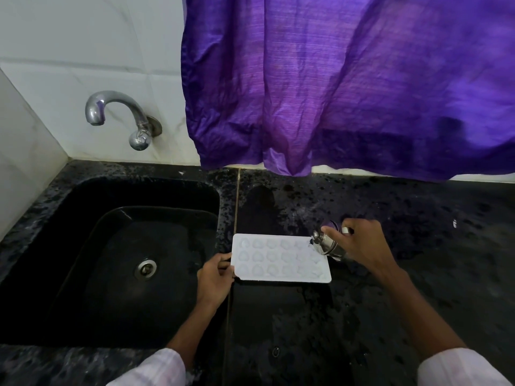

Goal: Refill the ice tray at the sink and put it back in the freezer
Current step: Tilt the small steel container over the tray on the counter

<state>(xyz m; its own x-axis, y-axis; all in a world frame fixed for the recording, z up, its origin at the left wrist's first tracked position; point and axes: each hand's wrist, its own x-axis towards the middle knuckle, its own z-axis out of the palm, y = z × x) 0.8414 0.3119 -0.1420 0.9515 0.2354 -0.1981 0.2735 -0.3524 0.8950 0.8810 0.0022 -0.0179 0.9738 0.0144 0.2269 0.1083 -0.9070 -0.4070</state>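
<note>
Nearest the viewer, two pale sleeves [156, 369] enter from the bottom edge, with bare forearms reaching forward over a black speckled stone tabletop [432, 288] that shines with wet patches; the left hand [216, 277] pinches the short left edge of a white ice tray [281, 259], thumb on top and fingers curled beneath; the tray lies flat on the tabletop just to the right of the sink, with three rows of small moulded cavities facing up; the right hand [362, 243] has its fingers curled round a small shiny steel vessel [326, 245], tipped on its side over the tray's far right corner; whether water is running from it cannot be told; to the left, a deep black sink [69, 218] is set into the tabletop, with a round metal drain [145, 269] at its bottom; beyond the sink, a curved chrome tap [119, 112] juts from a white tiled wall [83, 37], its spout over the basin's far side; to the right of the tap, a crumpled purple curtain [334, 79] hangs down, its hem just above the back of the tabletop.
</note>
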